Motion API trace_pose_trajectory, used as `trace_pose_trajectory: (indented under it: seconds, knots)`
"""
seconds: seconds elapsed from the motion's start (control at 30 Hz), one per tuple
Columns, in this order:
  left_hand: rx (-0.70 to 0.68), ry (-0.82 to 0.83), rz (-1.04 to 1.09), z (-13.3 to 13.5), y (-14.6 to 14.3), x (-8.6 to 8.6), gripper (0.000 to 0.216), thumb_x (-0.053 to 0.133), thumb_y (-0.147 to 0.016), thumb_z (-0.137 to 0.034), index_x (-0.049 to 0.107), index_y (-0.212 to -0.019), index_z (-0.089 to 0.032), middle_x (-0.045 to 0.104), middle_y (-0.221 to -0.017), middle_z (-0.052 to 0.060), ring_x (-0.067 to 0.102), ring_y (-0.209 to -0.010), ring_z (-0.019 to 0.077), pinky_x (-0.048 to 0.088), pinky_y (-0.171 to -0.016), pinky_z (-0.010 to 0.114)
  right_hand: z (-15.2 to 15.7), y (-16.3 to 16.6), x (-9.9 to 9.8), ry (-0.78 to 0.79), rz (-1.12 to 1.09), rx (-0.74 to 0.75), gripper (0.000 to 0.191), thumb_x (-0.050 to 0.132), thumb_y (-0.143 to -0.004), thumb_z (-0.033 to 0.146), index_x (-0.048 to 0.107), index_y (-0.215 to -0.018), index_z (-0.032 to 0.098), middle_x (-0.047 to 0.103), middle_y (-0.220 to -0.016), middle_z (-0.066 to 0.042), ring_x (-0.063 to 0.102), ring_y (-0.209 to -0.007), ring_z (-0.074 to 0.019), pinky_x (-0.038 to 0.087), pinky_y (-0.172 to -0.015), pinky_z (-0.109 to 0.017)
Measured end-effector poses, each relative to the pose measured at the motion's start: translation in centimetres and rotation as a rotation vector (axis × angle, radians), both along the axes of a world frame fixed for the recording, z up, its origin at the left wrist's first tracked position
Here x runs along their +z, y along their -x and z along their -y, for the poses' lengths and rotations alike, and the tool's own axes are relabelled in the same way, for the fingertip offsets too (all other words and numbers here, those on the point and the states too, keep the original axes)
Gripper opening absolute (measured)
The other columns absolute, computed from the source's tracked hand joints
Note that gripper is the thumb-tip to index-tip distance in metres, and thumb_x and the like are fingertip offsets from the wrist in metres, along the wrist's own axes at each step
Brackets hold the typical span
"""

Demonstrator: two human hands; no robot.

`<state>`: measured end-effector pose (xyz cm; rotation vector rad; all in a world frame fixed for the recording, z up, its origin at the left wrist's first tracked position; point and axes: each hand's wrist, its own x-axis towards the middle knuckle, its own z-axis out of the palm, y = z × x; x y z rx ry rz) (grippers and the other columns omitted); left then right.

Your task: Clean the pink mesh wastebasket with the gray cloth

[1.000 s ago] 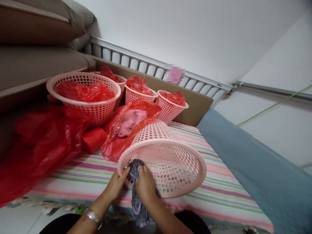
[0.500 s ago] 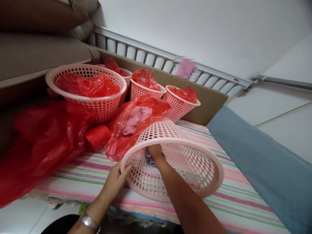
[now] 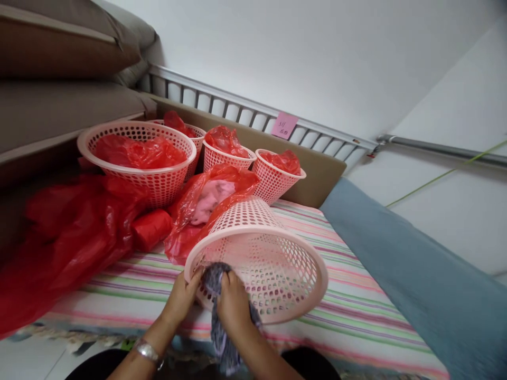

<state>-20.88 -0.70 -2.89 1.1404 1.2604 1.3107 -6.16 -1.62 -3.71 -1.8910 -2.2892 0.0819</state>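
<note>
A pink perforated plastic basket (image 3: 277, 264) lies tipped on its side on the striped bed cover, its mouth towards me. My left hand (image 3: 180, 295) grips the basket's near left rim, fingers curled over the edge. My right hand (image 3: 233, 306) is closed on a dark grey-purple patterned cloth (image 3: 219, 338) at the basket's mouth; the cloth hangs down below the hand towards my lap. A silver watch is on my left wrist.
Several pink baskets (image 3: 138, 158) holding red plastic bags stand at the back against a cardboard board. A red bag (image 3: 209, 206) with pink cloth and more red bags (image 3: 67, 237) lie to the left. A blue sheet (image 3: 396, 264) covers the right side.
My right hand, which reached deep inside the basket half a second ago, has come back to the rim with the cloth. The left hand stays on the rim.
</note>
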Motion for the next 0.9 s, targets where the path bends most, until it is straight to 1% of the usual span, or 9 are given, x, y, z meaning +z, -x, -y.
trace_pose_trajectory:
  seconds: [0.1,0.17,0.3,0.37,0.5,0.63,0.7,0.77,0.9]
  knots:
    - [0.000,0.024,-0.015,0.0,0.0,-0.2,0.044,0.050,-0.081,-0.049,0.068,-0.092,-0.011,0.074,-0.084,0.010,0.065,-0.094,0.0309,0.048,-0.087,0.039,2.0,-0.4,0.0,0.042,-0.036,0.042,0.049,0.049,-0.068,0.008,0.058,-0.115,0.018,0.056,-0.120,-0.013,0.052,-0.111,-0.0268,0.039,-0.095,-0.037]
    - [-0.028,0.025,0.000,0.0,-0.1,-0.2,0.042,0.051,-0.082,-0.047,0.069,-0.093,-0.011,0.075,-0.090,0.010,0.065,-0.097,0.0312,0.048,-0.090,0.039,1.2,-0.5,0.2,0.051,-0.066,0.008,0.051,0.050,-0.069,0.009,0.055,-0.120,0.015,0.054,-0.124,-0.014,0.050,-0.114,-0.0270,0.039,-0.096,-0.036]
    - [-0.086,-0.052,0.068,0.0,-0.1,-0.3,0.042,0.051,-0.084,-0.041,0.063,-0.114,-0.014,0.065,-0.123,0.010,0.051,-0.122,0.0273,0.035,-0.107,0.039,-4.1,0.4,0.7,0.005,-0.128,-0.146,0.049,0.044,-0.076,0.010,0.052,-0.124,0.010,0.056,-0.121,-0.017,0.053,-0.111,-0.0257,0.041,-0.092,-0.034]
    - [-0.092,-0.042,0.069,0.0,-0.1,-0.3,0.045,0.049,-0.086,-0.040,0.059,-0.122,-0.014,0.059,-0.131,0.009,0.046,-0.128,0.0258,0.030,-0.111,0.040,-7.4,0.9,0.8,-0.039,-0.151,-0.184,0.047,0.043,-0.077,0.011,0.052,-0.123,0.010,0.058,-0.118,-0.017,0.054,-0.110,-0.0258,0.041,-0.091,-0.034]
    - [-0.107,-0.034,0.053,0.0,0.1,0.0,0.049,0.050,-0.085,-0.039,0.053,-0.129,-0.017,0.053,-0.137,0.008,0.042,-0.131,0.0251,0.023,-0.114,0.041,-13.0,0.8,0.9,-0.074,-0.173,-0.148,0.042,0.040,-0.081,0.012,0.055,-0.121,0.012,0.058,-0.121,-0.016,0.052,-0.114,-0.0256,0.037,-0.097,-0.035]
    - [-0.130,-0.012,0.060,0.0,0.1,0.1,0.052,0.050,-0.085,-0.040,0.050,-0.131,-0.015,0.048,-0.141,0.010,0.036,-0.134,0.0263,0.022,-0.115,0.043,-16.5,-0.1,1.4,-0.077,-0.184,-0.074,0.038,0.036,-0.089,0.019,0.054,-0.123,0.016,0.052,-0.132,-0.011,0.043,-0.124,-0.0230,0.028,-0.104,-0.034]
    - [-0.136,0.005,0.054,0.0,-0.1,-0.1,0.053,0.050,-0.085,-0.040,0.050,-0.132,-0.014,0.046,-0.142,0.011,0.035,-0.135,0.0262,0.021,-0.115,0.043,-16.8,-0.3,1.6,-0.069,-0.180,-0.059,0.039,0.035,-0.090,0.019,0.053,-0.124,0.016,0.052,-0.132,-0.011,0.044,-0.124,-0.0229,0.029,-0.104,-0.034]
    - [-0.143,0.003,0.050,0.1,-0.4,-0.3,0.055,0.050,-0.085,-0.042,0.049,-0.132,-0.014,0.046,-0.142,0.011,0.035,-0.135,0.0257,0.020,-0.115,0.043,-15.7,-0.1,1.7,-0.049,-0.170,-0.055,0.040,0.037,-0.087,0.016,0.053,-0.124,0.014,0.056,-0.127,-0.013,0.049,-0.119,-0.0236,0.034,-0.100,-0.034]
    - [-0.107,-0.004,0.077,0.0,-0.6,-1.1,0.058,0.054,-0.081,-0.047,0.052,-0.129,-0.013,0.051,-0.139,0.011,0.038,-0.134,0.0254,0.021,-0.115,0.041,-9.3,0.4,1.3,-0.023,-0.154,-0.067,0.043,0.042,-0.079,0.010,0.056,-0.119,0.009,0.060,-0.118,-0.018,0.056,-0.108,-0.0264,0.041,-0.093,-0.036]
